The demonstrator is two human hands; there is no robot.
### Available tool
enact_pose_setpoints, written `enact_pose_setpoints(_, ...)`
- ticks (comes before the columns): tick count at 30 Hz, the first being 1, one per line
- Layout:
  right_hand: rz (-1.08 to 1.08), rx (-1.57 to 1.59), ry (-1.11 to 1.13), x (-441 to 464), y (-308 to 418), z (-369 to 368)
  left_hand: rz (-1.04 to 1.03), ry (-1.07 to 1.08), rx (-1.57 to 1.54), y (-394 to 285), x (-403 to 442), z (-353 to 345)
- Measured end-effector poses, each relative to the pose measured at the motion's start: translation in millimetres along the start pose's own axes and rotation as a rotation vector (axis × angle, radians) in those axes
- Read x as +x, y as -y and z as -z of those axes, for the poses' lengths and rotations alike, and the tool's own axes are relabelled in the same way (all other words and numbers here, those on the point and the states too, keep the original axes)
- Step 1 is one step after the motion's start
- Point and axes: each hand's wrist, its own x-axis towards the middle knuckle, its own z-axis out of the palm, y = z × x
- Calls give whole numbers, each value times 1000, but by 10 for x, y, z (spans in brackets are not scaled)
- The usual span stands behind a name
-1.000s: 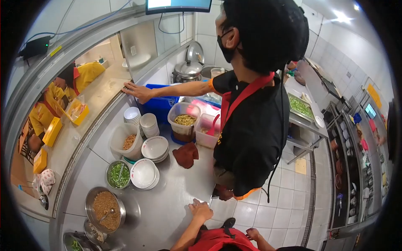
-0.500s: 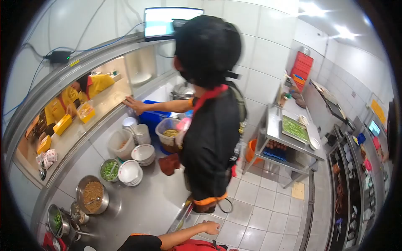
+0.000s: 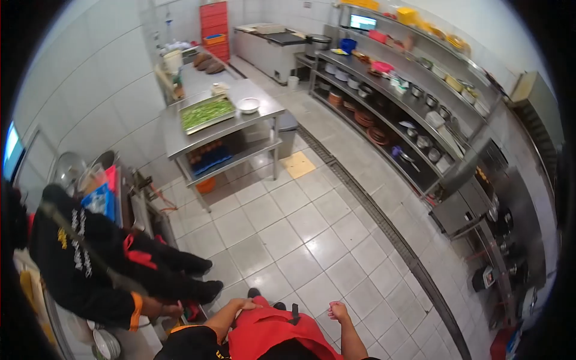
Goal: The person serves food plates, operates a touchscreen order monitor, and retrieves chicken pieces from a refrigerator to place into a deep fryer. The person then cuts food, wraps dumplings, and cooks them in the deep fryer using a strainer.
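Tiled kitchen floor (image 3: pixel 284 230) | red apron (image 3: pixel 261 328) between hands | left hand (image 3: pixel 245 305) nearer, seemingly touching it, finger spread cannot tell | right hand (image 3: pixel 339 311) apart, fingers curled inward, nothing visible

Upper left: tray (image 3: pixel 207 114), bowl (image 3: pixel 248 105) on table (image 3: pixel 258 109) | upper right: shelves (image 3: pixel 384 90) | lower left: co-worker (image 3: pixel 78 258)

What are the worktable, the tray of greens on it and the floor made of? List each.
Worktable: smooth grey metal, probably stainless steel, by its sheen.
Tray: silvery metal, by its thin bright rim; steel or aluminium, I can't tell.
Floor: pale glazed tiles, likely ceramic, by the grid of joints and glossy reflections.
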Motion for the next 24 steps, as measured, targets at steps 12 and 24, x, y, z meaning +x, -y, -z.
enact_pose_setpoints(12, -93, 188, -193, 1180, 732, 970, 358, 534, -329, -534, 989, 2052)
enact_pose_setpoints(24, -295, 466, -148, 1856, 1381, 817, -471, -266, 372, -4269, 2632, 5212)
